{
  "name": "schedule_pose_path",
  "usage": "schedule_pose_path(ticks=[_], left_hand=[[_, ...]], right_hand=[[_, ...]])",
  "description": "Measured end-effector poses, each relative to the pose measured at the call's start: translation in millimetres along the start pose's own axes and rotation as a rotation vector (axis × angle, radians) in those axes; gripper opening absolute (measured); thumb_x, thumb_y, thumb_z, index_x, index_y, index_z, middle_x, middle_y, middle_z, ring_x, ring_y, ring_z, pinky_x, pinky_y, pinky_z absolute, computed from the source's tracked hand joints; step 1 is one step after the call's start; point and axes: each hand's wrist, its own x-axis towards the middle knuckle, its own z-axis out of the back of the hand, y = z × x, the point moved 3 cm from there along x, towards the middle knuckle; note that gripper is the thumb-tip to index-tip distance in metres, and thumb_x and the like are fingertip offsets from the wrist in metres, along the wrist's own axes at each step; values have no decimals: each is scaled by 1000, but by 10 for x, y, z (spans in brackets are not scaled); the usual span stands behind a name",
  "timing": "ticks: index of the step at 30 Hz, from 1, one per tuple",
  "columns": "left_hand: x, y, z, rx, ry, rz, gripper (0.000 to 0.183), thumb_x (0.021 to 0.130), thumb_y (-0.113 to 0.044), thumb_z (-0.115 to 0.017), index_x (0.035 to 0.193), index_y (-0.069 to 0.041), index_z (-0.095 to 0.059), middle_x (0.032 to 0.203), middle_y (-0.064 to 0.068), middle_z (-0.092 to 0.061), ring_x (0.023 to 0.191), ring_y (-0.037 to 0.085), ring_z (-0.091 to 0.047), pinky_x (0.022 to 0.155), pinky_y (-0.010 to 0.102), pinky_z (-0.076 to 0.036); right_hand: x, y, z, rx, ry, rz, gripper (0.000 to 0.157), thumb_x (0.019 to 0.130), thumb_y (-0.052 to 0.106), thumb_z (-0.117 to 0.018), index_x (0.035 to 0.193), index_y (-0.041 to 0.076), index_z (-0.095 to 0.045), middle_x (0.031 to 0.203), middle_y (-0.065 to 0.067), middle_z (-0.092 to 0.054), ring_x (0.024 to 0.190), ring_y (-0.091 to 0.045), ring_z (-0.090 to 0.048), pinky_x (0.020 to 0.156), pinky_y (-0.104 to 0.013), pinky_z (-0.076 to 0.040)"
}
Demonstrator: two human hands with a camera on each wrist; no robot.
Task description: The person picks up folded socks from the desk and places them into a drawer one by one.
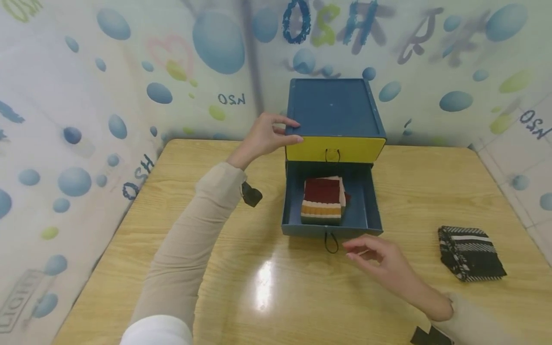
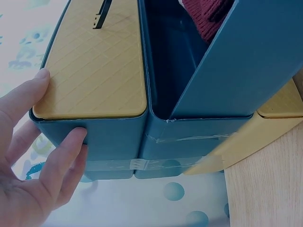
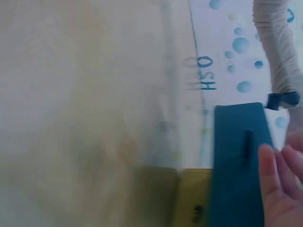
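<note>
A blue drawer box [image 1: 334, 108] with yellow fronts stands at the back of the table. My left hand [image 1: 267, 136] holds its top front left corner, thumb and fingers lying on different faces in the left wrist view. Below the yellow top drawer [image 2: 94, 71], a blue drawer [image 1: 362, 206] is pulled out. Inside it lie folded striped knits [image 1: 323, 191] in maroon, cream and mustard. My right hand [image 1: 385, 263] is just right of that drawer's black loop pull [image 1: 331, 243], thumb and fingers apart, nothing between them. The right wrist view shows its fingertips beside the drawer front [image 3: 239, 156].
A folded black-and-white patterned cloth [image 1: 472, 254] lies on the wooden table [image 1: 241, 287] to the right. A lower yellow drawer [image 2: 284, 101] sits beneath the pulled-out one. Walls with blue spots and letters [image 1: 215, 43] close in the back and sides.
</note>
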Motion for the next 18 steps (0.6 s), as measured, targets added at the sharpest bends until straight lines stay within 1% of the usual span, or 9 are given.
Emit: schedule_pose_path(ticks=[2, 4, 7, 10, 13, 15, 18], left_hand=[[0, -2, 5, 4, -3, 1, 35, 74, -32, -71, 106, -18, -66, 135, 3, -39, 108, 22, -52, 79, 30, -47], [2, -5, 6, 6, -6, 1, 35, 74, -32, -72, 106, -18, -66, 135, 3, -39, 108, 22, -52, 80, 30, -47], [7, -7, 4, 2, -4, 2, 36, 73, -33, -72, 106, -19, -66, 136, 3, -39, 108, 22, -52, 79, 30, -47], [7, -10, 4, 1, -4, 1, 35, 73, -32, -72, 105, -18, -66, 135, 3, -39, 108, 22, -52, 79, 30, -47], [4, -13, 5, 8, -3, -1, 36, 73, -31, -72, 106, -17, -66, 135, 3, -40, 108, 22, -52, 80, 30, -47], [2, -16, 5, 12, -2, -1, 36, 73, -31, -72, 106, -17, -66, 135, 3, -40, 108, 22, -52, 80, 31, -47], [2, -9, 0, 15, -2, 0, 36, 74, -31, -72, 106, -17, -66, 135, 3, -39, 109, 22, -52, 80, 31, -47]], right_hand=[[-54, -95, -63, 36, -39, -43, 22, 77, -12, -60, 96, -2, -62, 90, -2, -64, 77, -9, -61, 59, -23, -51], [-90, -182, -124, 100, -71, -80, 20, 78, -13, -58, 97, -8, -60, 90, -5, -64, 77, -10, -62, 61, -24, -51], [-113, -275, -202, 248, -105, -134, 18, 80, -13, -55, 98, -16, -55, 88, -4, -65, 77, -12, -63, 63, -27, -52], [-107, -326, -275, 421, -111, -197, 17, 84, -11, -51, 100, -16, -54, 88, 0, -66, 78, -14, -64, 65, -31, -52], [-84, -343, -336, 542, -122, -286, 19, 85, -9, -50, 102, -18, -51, 87, -3, -67, 78, -17, -64, 67, -34, -51], [-65, -348, -367, 578, -140, -360, 23, 86, -7, -51, 103, -21, -48, 87, -6, -67, 79, -18, -64, 68, -33, -51], [-45, -350, -401, 591, -177, -466, 32, 84, -5, -55, 105, -26, -43, 86, -8, -66, 78, -19, -65, 69, -30, -51]])
